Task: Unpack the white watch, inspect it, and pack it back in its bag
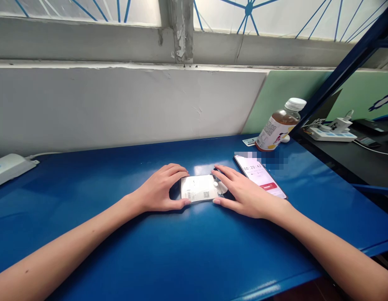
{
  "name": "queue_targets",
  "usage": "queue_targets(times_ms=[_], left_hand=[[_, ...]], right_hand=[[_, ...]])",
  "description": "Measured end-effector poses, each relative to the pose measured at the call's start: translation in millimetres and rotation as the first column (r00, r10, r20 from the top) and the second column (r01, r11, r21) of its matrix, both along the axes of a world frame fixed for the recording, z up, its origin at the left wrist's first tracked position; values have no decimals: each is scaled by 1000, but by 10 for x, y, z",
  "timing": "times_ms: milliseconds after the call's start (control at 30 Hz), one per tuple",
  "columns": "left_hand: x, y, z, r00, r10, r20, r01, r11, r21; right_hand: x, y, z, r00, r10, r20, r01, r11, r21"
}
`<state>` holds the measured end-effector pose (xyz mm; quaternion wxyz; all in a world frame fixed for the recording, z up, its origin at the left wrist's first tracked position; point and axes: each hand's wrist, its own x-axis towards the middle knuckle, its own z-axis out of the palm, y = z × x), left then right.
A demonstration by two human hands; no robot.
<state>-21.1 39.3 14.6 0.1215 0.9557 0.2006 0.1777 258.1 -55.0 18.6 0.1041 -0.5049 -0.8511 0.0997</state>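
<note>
A small white rectangular packet (198,188) with printed text, a barcode and a square code lies on the blue tabletop in front of me. Clear plastic shows at its right end, beside a pale round shape. My left hand (164,188) grips the left end, thumb at the near edge and fingers curved over the far edge. At the other end, my right hand (244,192) holds it the same way, thumb near and fingers far. Whether the packet is lifted at all, I cannot tell.
Right of the packet lies a phone (259,173) showing a timer. Behind it stands a bottle (277,127) of brown liquid with a white cap. A white power strip (13,169) sits at the far left, another (333,133) at right. A blue metal post (341,69) rises there.
</note>
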Motion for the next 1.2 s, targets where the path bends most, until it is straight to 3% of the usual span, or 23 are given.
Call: queue_targets(times_ms=[1200], left_hand=[[8,-4,-12,1000,21,-23,-21,1000,-9]], right_hand=[[10,8,-19,1000,-6,-3,6,1000,11]])
